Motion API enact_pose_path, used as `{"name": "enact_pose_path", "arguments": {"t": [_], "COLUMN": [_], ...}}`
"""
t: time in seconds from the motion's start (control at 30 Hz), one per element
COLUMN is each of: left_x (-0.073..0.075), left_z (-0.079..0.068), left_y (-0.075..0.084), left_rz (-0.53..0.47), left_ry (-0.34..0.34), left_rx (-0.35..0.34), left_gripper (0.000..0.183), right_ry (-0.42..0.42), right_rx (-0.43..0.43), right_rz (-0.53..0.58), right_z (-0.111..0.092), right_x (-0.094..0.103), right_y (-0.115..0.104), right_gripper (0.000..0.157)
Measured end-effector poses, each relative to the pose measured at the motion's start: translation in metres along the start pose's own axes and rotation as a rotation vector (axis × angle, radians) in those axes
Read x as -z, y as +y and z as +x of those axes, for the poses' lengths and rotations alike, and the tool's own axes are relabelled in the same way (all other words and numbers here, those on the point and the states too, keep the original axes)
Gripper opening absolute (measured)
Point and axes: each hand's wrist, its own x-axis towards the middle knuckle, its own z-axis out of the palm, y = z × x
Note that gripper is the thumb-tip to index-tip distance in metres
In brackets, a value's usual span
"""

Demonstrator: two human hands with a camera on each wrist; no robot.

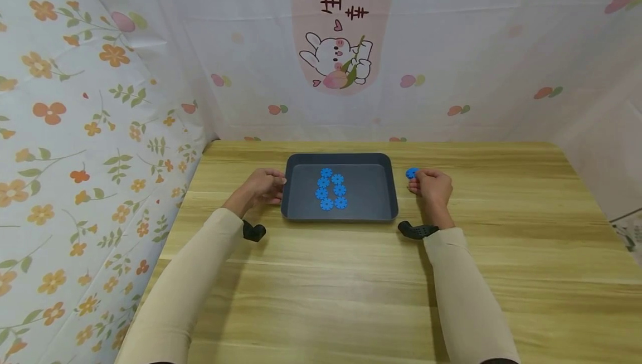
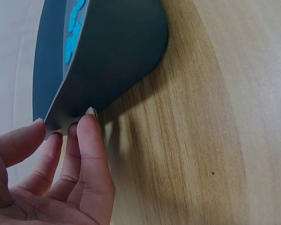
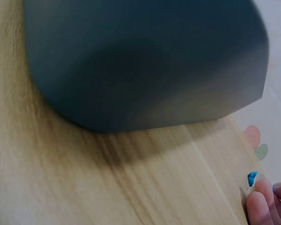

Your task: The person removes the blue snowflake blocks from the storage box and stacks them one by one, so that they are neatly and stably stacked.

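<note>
A dark grey rectangular baking tray (image 1: pixel 371 197) sits on the table. Inside it, toward the left of its middle, several flat blue notched discs (image 1: pixel 340 190) form a loose upright loop. My left hand (image 1: pixel 262 184) pinches the tray's left rim; in the left wrist view the thumb (image 2: pixel 19 144) is at the rim's edge and the fingertips are against the outer wall. To the right of the tray, my right hand (image 1: pixel 433 187) pinches one more blue notched disc (image 1: pixel 412 173) at its fingertips. In the right wrist view that disc (image 3: pixel 252 178) is partly hidden by the fingers.
The wood-grain table (image 1: pixel 321 286) runs back to a white printed cloth (image 1: pixel 241 74). A flowered cloth (image 1: pixel 90 174) hangs along the left. Dark wrist-worn mounts (image 1: pixel 417 230) stick out inward near both hands, close to the tray's front corners.
</note>
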Motion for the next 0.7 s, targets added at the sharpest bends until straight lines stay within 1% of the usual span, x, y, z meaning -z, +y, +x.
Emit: {"name": "enact_pose_path", "arguments": {"t": [0.23,0.47,0.7], "left_x": [0.0003,0.0006,-0.0002], "left_z": [-0.0004,0.0002,0.0009], "left_y": [0.0002,0.0,-0.0003], "left_rz": [-0.001,-0.013,-0.01], "left_ry": [-0.001,0.001,-0.001], "left_rx": [-0.005,0.006,0.0], "left_gripper": [0.032,0.032,0.032], "right_ry": [0.017,0.003,0.0], "right_rx": [0.029,0.031,0.019], "right_rz": [-0.007,-0.023,-0.046], "right_z": [-0.0005,-0.0015,0.0008], "right_x": [-0.0018,-0.0011,-0.0001], "right_y": [0.0017,-0.0024,-0.0008], "right_gripper": [0.033,0.035,0.034]}}
